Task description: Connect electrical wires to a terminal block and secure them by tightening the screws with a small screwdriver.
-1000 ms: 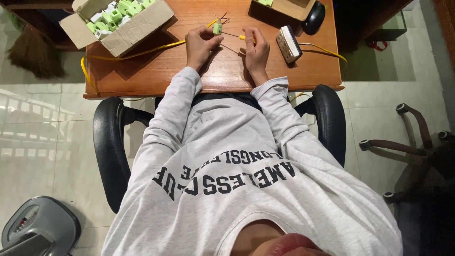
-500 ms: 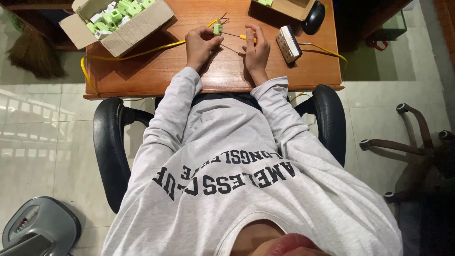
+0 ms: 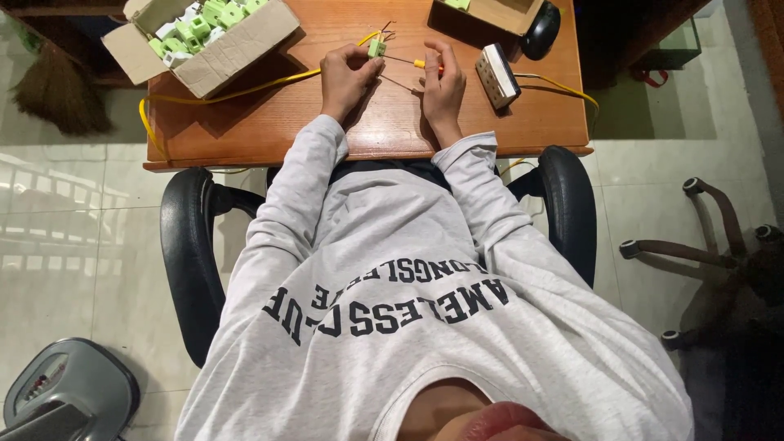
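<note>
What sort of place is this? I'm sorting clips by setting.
Likely a home workbench for small electrical assembly: a wooden desk, a cardboard box of green connectors, a yellow cable and a tiled floor.

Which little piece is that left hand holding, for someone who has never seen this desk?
Start at the wooden desk. The left hand pinches a small green block with wires sprouting from its top. Similar green blocks lie in the cardboard box; only this one is out and wired.
</note>
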